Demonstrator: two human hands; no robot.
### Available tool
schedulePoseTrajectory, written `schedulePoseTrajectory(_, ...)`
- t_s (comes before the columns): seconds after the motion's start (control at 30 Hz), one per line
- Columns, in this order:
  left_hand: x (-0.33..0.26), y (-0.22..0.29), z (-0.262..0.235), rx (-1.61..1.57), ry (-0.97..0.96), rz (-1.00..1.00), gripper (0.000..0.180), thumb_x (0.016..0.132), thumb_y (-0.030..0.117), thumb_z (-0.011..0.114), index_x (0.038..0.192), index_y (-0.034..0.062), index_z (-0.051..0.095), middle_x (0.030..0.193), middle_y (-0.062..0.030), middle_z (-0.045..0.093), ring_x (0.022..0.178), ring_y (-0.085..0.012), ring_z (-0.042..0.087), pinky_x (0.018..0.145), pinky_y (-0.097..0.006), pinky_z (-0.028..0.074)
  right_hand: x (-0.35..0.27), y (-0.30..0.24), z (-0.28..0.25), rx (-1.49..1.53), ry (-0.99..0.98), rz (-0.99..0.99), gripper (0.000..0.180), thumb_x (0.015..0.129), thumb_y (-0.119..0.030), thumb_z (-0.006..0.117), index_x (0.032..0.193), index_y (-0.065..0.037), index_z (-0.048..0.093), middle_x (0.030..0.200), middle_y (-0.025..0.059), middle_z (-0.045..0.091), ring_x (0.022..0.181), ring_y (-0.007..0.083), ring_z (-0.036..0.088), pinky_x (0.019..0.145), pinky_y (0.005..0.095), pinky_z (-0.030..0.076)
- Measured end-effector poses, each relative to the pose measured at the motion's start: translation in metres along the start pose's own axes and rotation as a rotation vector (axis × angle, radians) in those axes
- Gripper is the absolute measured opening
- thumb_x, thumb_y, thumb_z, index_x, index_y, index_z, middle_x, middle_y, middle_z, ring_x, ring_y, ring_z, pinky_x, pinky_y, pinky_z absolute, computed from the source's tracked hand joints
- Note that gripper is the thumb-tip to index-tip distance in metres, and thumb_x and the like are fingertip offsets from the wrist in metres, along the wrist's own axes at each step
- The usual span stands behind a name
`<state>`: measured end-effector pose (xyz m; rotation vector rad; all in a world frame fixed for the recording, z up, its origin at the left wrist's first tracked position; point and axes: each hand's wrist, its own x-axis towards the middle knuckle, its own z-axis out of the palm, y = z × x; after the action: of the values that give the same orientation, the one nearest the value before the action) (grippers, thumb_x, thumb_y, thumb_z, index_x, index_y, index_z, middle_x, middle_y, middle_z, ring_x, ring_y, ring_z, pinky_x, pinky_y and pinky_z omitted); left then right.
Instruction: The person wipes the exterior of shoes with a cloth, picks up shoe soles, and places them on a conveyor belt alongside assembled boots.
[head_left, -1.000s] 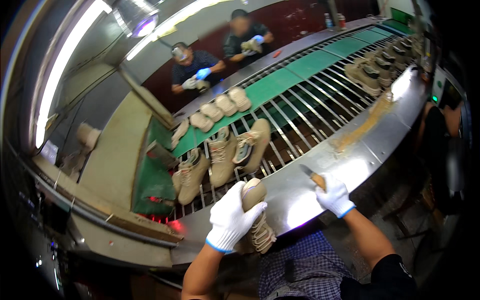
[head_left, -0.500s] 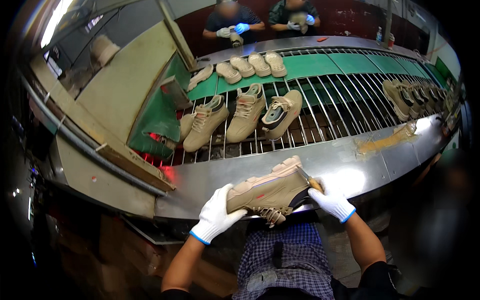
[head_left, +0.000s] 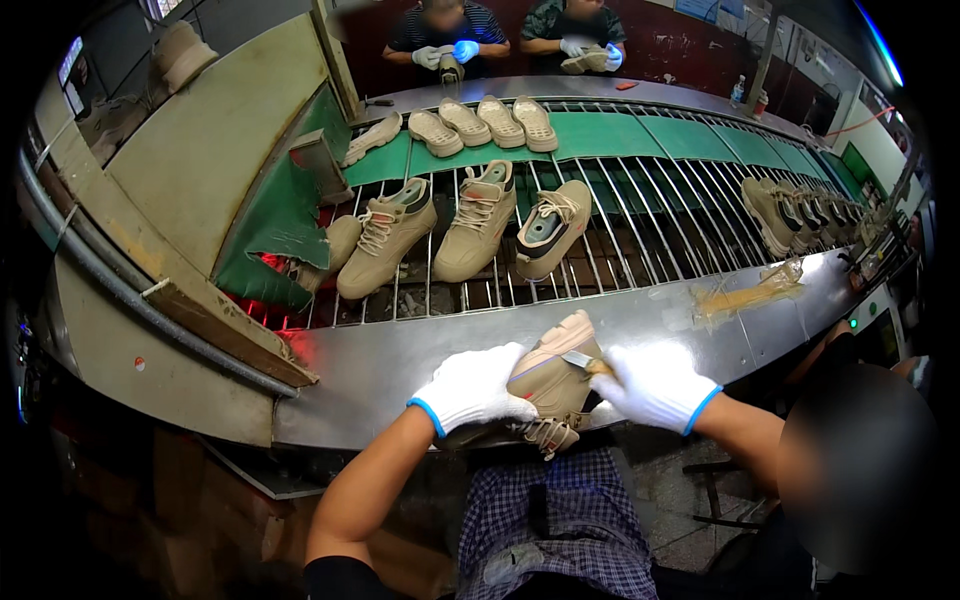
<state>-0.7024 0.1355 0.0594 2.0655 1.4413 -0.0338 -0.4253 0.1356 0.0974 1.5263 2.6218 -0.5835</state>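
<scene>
A beige lace-up shoe (head_left: 556, 381) is tipped on its side over the near edge of the metal counter, with its pale sole facing away from me and its laces toward me. My left hand (head_left: 478, 385), in a white glove, grips the forward part and covers much of it. In my gloved right hand (head_left: 655, 386) is a knife (head_left: 577, 358), wooden-handled with a short metal blade. The blade lies against the heel side of the shoe, close to where sole and upper meet. My right fingers are partly hidden behind the glove's back.
Beyond the metal counter (head_left: 400, 366), a conveyor of metal rods (head_left: 640, 225) carries beige shoes (head_left: 474, 222) and a green strip (head_left: 605, 135) with several soles (head_left: 497, 121). A board partition (head_left: 250, 110) stands left. Two people work across; another person (head_left: 860, 450) is close on my right.
My left hand has slid right along the shoe, toward its middle. The knife has shifted left from the heel's end onto its side. The whole view has turned slightly.
</scene>
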Motion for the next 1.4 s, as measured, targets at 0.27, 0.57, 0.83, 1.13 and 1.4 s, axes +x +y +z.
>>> schedulePoseTrajectory(0.27, -0.009, 0.006, 0.015, 0.022, 0.205, -0.169, 0.073, 0.087, 0.058, 0.075, 0.133, 0.0044, 0.055, 0.125, -0.0228, 0.070, 0.105, -0.0429, 0.073, 0.089, -0.052, 0.059, -0.001, -0.076, 0.042, 0.016, 0.309, -0.212, 0.033, 0.101, -0.032, 0.066, 0.100, 0.000, 0.061, 0.062, 0.0165, 0.068, 0.052, 0.0362, 0.070, 0.051, 0.0498, 0.058)
schedulePoseTrajectory(0.57, -0.016, 0.005, 0.025, 0.114, 0.206, -0.142, 0.095, 0.087, 0.067, 0.074, 0.157, 0.0091, 0.045, 0.141, -0.0195, 0.065, 0.116, -0.0394, 0.071, 0.097, -0.048, 0.058, 0.016, -0.004, 0.030, -0.056, 0.162, -0.028, 0.036, 0.104, -0.035, 0.057, 0.111, 0.000, 0.059, 0.071, 0.0185, 0.071, 0.061, 0.0368, 0.072, 0.055, 0.0499, 0.058)
schedulePoseTrajectory(0.83, -0.024, -0.006, 0.021, 0.100, 0.314, 0.006, 0.086, 0.089, 0.058, 0.077, 0.154, 0.0093, 0.048, 0.136, -0.0194, 0.066, 0.113, -0.0386, 0.072, 0.094, -0.048, 0.059, 0.021, -0.008, 0.013, 0.168, -0.038, 0.028, 0.049, 0.108, -0.048, 0.053, 0.112, 0.000, 0.059, 0.076, 0.0220, 0.072, 0.071, 0.0409, 0.074, 0.065, 0.0513, 0.060)
schedulePoseTrajectory(1.13, -0.056, -0.012, 0.053, 0.196, 0.563, 0.001, 0.070, 0.091, 0.046, 0.079, 0.149, 0.0131, 0.057, 0.138, -0.0200, 0.065, 0.107, -0.0387, 0.073, 0.085, -0.047, 0.062, 0.029, -0.027, 0.036, 0.099, -0.105, -0.123, 0.047, 0.109, -0.045, 0.050, 0.104, 0.001, 0.056, 0.073, 0.0205, 0.073, 0.066, 0.0435, 0.073, 0.065, 0.0518, 0.060)
schedulePoseTrajectory(1.4, -0.059, -0.014, 0.059, 0.291, 0.699, 0.117, 0.052, 0.087, 0.034, 0.085, 0.132, 0.0140, 0.072, 0.133, -0.0212, 0.067, 0.100, -0.0394, 0.075, 0.082, -0.044, 0.063, 0.018, 0.010, 0.025, 0.219, 0.011, -0.096, 0.054, 0.105, -0.055, 0.055, 0.112, -0.002, 0.059, 0.079, 0.0237, 0.072, 0.074, 0.0446, 0.072, 0.070, 0.0544, 0.058)
